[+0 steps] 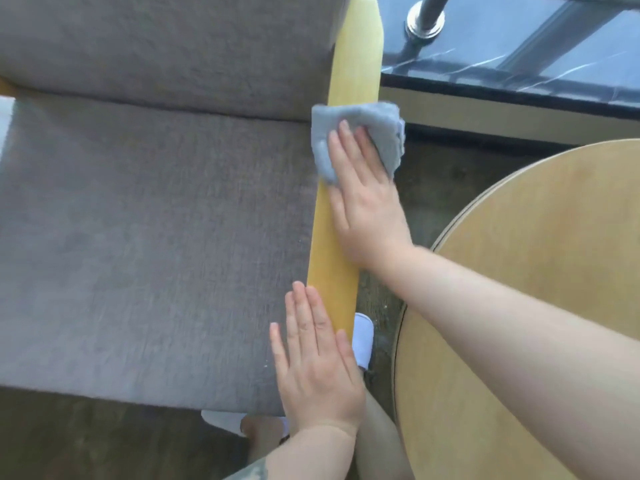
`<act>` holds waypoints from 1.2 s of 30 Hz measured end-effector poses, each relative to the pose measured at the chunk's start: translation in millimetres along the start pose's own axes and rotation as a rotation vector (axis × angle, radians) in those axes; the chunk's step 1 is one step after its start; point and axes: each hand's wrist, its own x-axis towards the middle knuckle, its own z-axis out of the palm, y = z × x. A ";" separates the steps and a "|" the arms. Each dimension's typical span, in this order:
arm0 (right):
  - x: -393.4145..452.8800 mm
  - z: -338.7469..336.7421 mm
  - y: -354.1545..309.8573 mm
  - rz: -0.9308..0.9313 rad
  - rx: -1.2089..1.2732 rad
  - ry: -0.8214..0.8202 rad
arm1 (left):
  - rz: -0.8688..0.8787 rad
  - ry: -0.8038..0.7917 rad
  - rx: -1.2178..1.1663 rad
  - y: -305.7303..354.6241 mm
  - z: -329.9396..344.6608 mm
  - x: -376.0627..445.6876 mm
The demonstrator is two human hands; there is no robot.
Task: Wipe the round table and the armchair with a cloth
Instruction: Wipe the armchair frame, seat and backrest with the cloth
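The armchair has a grey fabric seat [156,237] and a pale yellow wooden armrest [353,64] running up its right side. A grey-blue cloth [377,129] lies draped over the armrest about halfway along it. My right hand [363,202] presses flat on the cloth with straight fingers. My left hand [315,368] rests flat at the near end of the armrest, fingers straight, partly over the seat cushion. The round wooden table [536,271] stands to the right, under my right forearm.
A dark marble ledge [502,74] with a metal railing post [426,19] runs along the back right. Dark floor [433,188] shows between armchair and table. My feet in white slippers [362,341] stand below the armrest.
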 end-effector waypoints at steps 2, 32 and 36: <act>57.3 -7.3 16.3 0.096 -0.087 0.013 | -0.001 -0.021 -0.004 -0.2 -1.6 -0.5; -222.5 45.8 -148.6 0.575 -0.141 0.158 | 0.631 -0.525 -0.378 -103.2 -47.4 8.3; -279.2 49.7 -172.0 0.555 -0.086 0.148 | 0.700 -0.456 -0.201 -110.7 -47.1 10.9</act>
